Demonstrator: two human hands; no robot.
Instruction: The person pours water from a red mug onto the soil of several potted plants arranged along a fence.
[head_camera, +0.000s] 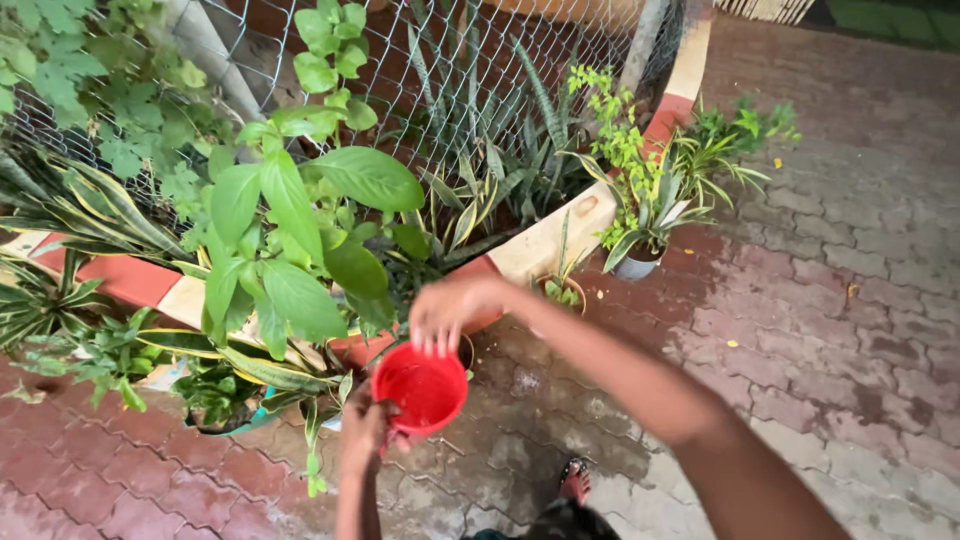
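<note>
Right now the left hand (362, 432) is clenched around the side of a small red plastic mug (421, 388), holding it low over the wet brick paving (800, 330), just in front of the row of potted plants. The right hand (447, 308) hangs over the mug's mouth with its fingers (432, 340) spread and pointing down, the tips at or just inside the rim; it grips nothing, and whether they are wet cannot be told. The mug's opening faces up toward the camera, and what lies inside is too blurred to make out.

Just beyond the hands stands a broad-leaved green plant (290, 230), with a striped snake plant (90, 215) to its left and a small spider plant in a pale pot (645, 225) further right, all set against a painted kerb (545, 240) and a chain-link fence (450, 60). A sandalled foot (575, 482) shows below.

By the look of it, the step in hand is dipping fingers into the mug beside the plants. Any next move calls for the left hand keeping the mug level, so nothing spills, and for the right hand clearing the rim cleanly
</note>
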